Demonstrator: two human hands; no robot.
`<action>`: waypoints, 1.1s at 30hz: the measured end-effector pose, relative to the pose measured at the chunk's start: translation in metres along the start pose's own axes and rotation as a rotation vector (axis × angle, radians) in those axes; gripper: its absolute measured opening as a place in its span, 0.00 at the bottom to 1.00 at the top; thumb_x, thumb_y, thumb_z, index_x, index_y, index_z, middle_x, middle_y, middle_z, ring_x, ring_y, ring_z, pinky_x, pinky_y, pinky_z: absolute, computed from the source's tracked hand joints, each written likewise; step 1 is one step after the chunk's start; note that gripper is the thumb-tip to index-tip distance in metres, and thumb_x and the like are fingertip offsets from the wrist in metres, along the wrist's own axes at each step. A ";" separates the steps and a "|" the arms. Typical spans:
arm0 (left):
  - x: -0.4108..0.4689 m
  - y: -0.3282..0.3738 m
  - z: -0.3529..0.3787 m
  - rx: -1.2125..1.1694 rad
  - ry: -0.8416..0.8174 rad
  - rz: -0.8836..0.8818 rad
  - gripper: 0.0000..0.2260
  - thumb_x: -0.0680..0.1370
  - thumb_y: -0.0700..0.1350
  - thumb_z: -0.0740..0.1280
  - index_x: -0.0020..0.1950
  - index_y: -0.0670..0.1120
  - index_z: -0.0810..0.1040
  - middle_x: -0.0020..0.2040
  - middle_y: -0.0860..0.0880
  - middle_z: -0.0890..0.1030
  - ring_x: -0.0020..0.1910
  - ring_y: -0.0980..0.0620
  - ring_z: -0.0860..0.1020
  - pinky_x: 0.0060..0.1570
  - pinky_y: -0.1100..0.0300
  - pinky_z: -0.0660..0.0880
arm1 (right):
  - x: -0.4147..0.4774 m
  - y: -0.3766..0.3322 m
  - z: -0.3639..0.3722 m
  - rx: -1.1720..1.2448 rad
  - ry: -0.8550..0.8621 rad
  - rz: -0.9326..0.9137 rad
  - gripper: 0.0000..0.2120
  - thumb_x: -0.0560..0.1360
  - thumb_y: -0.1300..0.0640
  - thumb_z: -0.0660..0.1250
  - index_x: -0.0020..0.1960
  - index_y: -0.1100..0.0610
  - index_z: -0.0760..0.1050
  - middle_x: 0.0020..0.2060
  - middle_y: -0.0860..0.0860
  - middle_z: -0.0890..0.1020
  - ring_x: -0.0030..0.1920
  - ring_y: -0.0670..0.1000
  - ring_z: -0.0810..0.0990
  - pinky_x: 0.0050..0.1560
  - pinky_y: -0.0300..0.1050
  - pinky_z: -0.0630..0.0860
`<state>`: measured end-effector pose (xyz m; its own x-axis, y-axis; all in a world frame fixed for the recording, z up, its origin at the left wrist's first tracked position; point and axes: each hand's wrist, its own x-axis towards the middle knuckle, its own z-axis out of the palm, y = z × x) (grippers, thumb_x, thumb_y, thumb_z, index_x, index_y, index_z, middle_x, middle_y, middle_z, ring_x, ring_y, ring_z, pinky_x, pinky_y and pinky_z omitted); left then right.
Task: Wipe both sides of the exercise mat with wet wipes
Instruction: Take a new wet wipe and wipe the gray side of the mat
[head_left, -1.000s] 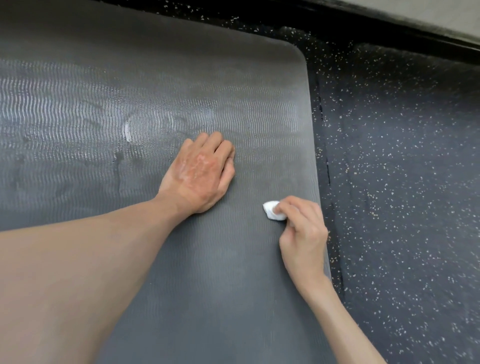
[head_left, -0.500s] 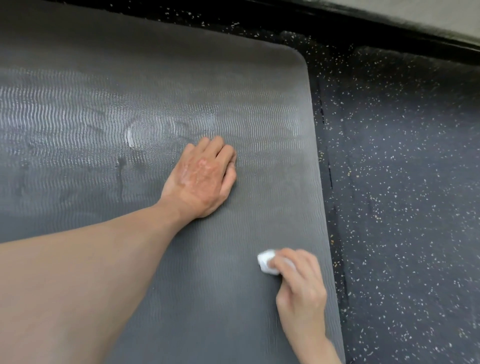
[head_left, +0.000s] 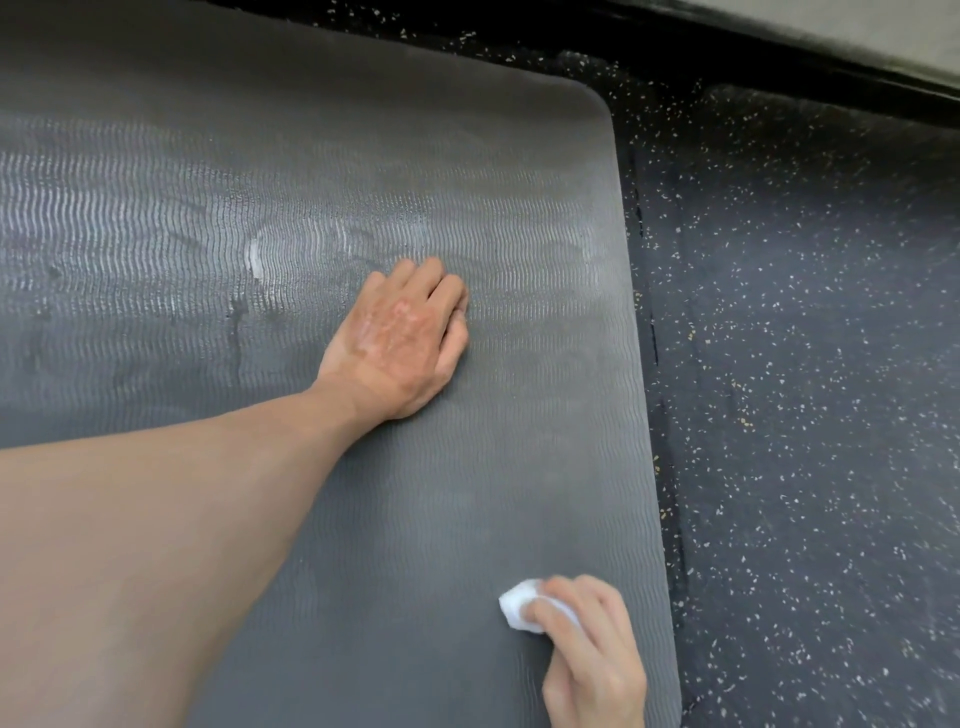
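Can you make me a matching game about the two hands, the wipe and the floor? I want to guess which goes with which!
Things:
1. left hand
2. right hand
3. wet wipe
4. floor

Descriptions:
A. black with pale speckles
B. white and bunched up
C. lying flat on the exercise mat
D. holding the wet wipe near the mat's right edge

Pairs: 1-C, 2-D, 3-B, 4-A

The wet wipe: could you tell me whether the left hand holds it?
No, the right hand grips the wet wipe on the mat; the left hand rests flat.
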<state>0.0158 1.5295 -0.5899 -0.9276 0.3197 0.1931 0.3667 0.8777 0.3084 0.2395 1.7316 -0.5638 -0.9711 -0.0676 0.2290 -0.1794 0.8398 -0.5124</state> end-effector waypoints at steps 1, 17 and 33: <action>0.000 0.000 0.000 -0.008 0.000 0.000 0.10 0.80 0.48 0.54 0.49 0.45 0.72 0.45 0.46 0.72 0.42 0.47 0.67 0.42 0.55 0.58 | 0.006 0.001 0.002 -0.005 -0.006 0.009 0.19 0.75 0.72 0.54 0.35 0.61 0.78 0.42 0.52 0.80 0.40 0.55 0.72 0.45 0.40 0.72; -0.001 0.000 0.000 -0.051 0.011 -0.006 0.09 0.81 0.46 0.56 0.50 0.44 0.72 0.46 0.45 0.72 0.44 0.45 0.68 0.45 0.50 0.64 | -0.016 -0.002 0.004 -0.015 -0.005 0.077 0.20 0.79 0.70 0.52 0.37 0.61 0.80 0.42 0.54 0.80 0.40 0.57 0.74 0.46 0.44 0.73; -0.001 0.000 -0.001 -0.063 0.006 -0.020 0.09 0.82 0.46 0.56 0.51 0.44 0.72 0.47 0.44 0.72 0.45 0.44 0.68 0.46 0.50 0.62 | -0.073 -0.032 -0.042 -0.054 -0.167 0.165 0.07 0.67 0.58 0.58 0.31 0.52 0.71 0.36 0.41 0.73 0.39 0.49 0.72 0.43 0.39 0.69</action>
<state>0.0171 1.5287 -0.5890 -0.9345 0.3000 0.1918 0.3520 0.8597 0.3701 0.3228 1.7324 -0.5291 -0.9999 -0.0116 0.0033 -0.0117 0.8741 -0.4857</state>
